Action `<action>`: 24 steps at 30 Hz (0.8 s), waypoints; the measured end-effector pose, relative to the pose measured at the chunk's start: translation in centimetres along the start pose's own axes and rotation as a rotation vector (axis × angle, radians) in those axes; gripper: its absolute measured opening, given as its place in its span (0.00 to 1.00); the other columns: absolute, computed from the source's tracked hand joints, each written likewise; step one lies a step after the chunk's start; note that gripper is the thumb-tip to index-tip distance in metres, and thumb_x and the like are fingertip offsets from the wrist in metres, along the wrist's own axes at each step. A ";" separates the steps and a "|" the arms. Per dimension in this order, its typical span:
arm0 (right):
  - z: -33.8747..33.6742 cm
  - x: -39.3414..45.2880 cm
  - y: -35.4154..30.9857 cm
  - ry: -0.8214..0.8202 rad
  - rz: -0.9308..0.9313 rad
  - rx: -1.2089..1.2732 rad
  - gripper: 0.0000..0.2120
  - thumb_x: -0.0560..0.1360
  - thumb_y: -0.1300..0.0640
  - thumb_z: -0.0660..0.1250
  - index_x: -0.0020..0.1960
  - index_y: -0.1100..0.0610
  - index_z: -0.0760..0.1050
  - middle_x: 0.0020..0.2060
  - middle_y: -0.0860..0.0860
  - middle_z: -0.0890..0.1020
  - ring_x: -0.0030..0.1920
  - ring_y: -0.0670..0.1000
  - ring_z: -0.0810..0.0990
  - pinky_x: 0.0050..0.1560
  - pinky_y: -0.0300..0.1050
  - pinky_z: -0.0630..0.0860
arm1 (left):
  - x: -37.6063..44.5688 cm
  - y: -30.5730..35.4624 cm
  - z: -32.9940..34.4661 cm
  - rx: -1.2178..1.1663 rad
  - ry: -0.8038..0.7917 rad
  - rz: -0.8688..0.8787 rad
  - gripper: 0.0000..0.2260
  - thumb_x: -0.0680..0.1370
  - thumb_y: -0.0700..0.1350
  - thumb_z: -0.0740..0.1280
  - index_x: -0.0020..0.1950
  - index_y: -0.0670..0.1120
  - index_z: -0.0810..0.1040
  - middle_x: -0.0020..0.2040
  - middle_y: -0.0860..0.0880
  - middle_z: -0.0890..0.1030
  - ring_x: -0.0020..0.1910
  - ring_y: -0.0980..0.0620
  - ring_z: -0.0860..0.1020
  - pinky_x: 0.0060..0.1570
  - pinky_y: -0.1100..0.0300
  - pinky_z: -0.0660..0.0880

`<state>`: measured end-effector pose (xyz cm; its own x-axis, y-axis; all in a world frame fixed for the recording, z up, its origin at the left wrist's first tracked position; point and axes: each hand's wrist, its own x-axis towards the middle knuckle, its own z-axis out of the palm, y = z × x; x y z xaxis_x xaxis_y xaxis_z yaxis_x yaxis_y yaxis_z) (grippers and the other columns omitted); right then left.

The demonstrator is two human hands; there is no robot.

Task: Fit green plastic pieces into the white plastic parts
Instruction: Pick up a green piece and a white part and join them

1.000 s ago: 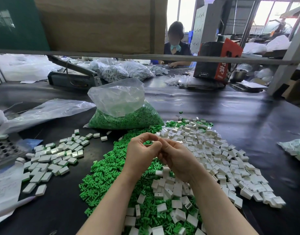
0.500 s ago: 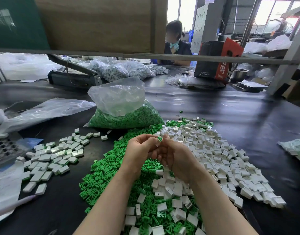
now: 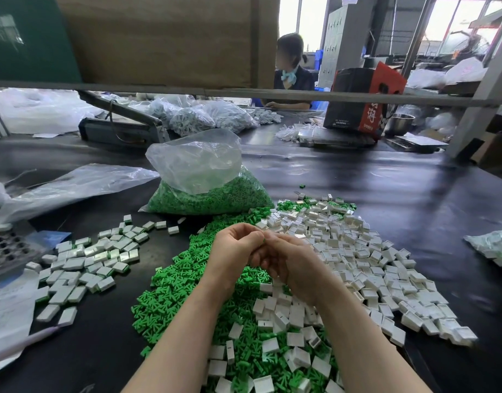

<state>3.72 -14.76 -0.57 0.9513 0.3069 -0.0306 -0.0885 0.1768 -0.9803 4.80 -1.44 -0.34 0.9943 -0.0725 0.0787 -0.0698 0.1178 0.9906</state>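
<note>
Hands meet above the piles, mid-worktop (image 3: 414,199). Left hand (image 3: 234,248) has fingers curled, pinching a green piece (image 3: 263,240), of which only a sliver shows at the fingertips. Right hand (image 3: 289,262) is curled too, fingers against the left; prob. holds a white part, but the part is hidden, so can't tell what it grips.

Step in hand, as I judge it: pressing a green piece into a white part. To do it well: line up the piece w/ the part's open side first, keep it square, push straight w/ the thumb, not at an angle. Steady the part w/ the right hand so it doesn't twist. Feel for it seating flush; if it jams, back off and re-align, don't force it, since thin plastic may bend.

Supply sits close: green pile (image 3: 170,290) under and left of the hands, white pile (image 3: 357,251) to the right, the two mixed near the wrists. Done parts (image 3: 82,262), white w/ green edges, lie well apart at left. Green bag (image 3: 204,191) stands behind the piles.

Vs 0.5 s ago: the hands have closed tighter together, and the green piece, then plainly visible between the fingertips, is now nearly covered. Piles, bag and done parts are unchanged. The person across the worktop has shifted a bit.
</note>
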 end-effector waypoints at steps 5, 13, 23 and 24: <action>0.3 -0.1 -0.2 -0.003 -0.009 -0.035 0.14 0.80 0.50 0.61 0.45 0.58 0.80 0.36 0.56 0.80 0.32 0.48 0.73 0.28 0.37 0.66 | 0.0 -0.1 0.2 0.010 0.020 0.026 0.04 0.76 0.32 0.64 0.42 0.37 0.76 0.25 0.46 0.72 0.23 0.51 0.69 0.25 0.60 0.72; 0.2 -0.2 -0.1 -0.024 -0.044 -0.023 0.14 0.75 0.44 0.65 0.39 0.52 0.82 0.35 0.53 0.80 0.30 0.45 0.73 0.25 0.34 0.65 | -0.1 0.0 0.4 -0.013 0.024 0.032 0.03 0.75 0.31 0.64 0.43 0.34 0.77 0.24 0.45 0.71 0.22 0.52 0.69 0.24 0.60 0.72; -0.1 0.1 0.3 -0.021 -0.035 -0.006 0.21 0.76 0.49 0.64 0.54 0.68 0.77 0.32 0.49 0.80 0.29 0.43 0.72 0.27 0.33 0.68 | -0.5 0.3 0.8 -0.002 0.031 0.055 0.03 0.74 0.29 0.64 0.42 0.32 0.76 0.23 0.45 0.71 0.19 0.52 0.70 0.22 0.63 0.72; -0.2 0.1 0.3 -0.020 -0.035 -0.007 0.23 0.76 0.49 0.64 0.57 0.70 0.76 0.32 0.49 0.80 0.30 0.43 0.72 0.28 0.33 0.67 | -0.6 0.4 0.8 0.003 0.035 0.059 0.04 0.74 0.29 0.64 0.41 0.33 0.76 0.24 0.44 0.71 0.19 0.53 0.70 0.22 0.63 0.71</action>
<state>3.83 -14.83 -0.94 0.9475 0.3196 0.0081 -0.0527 0.1812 -0.9820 4.16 -2.14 0.05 0.9906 -0.0303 0.1334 -0.1290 0.1176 0.9846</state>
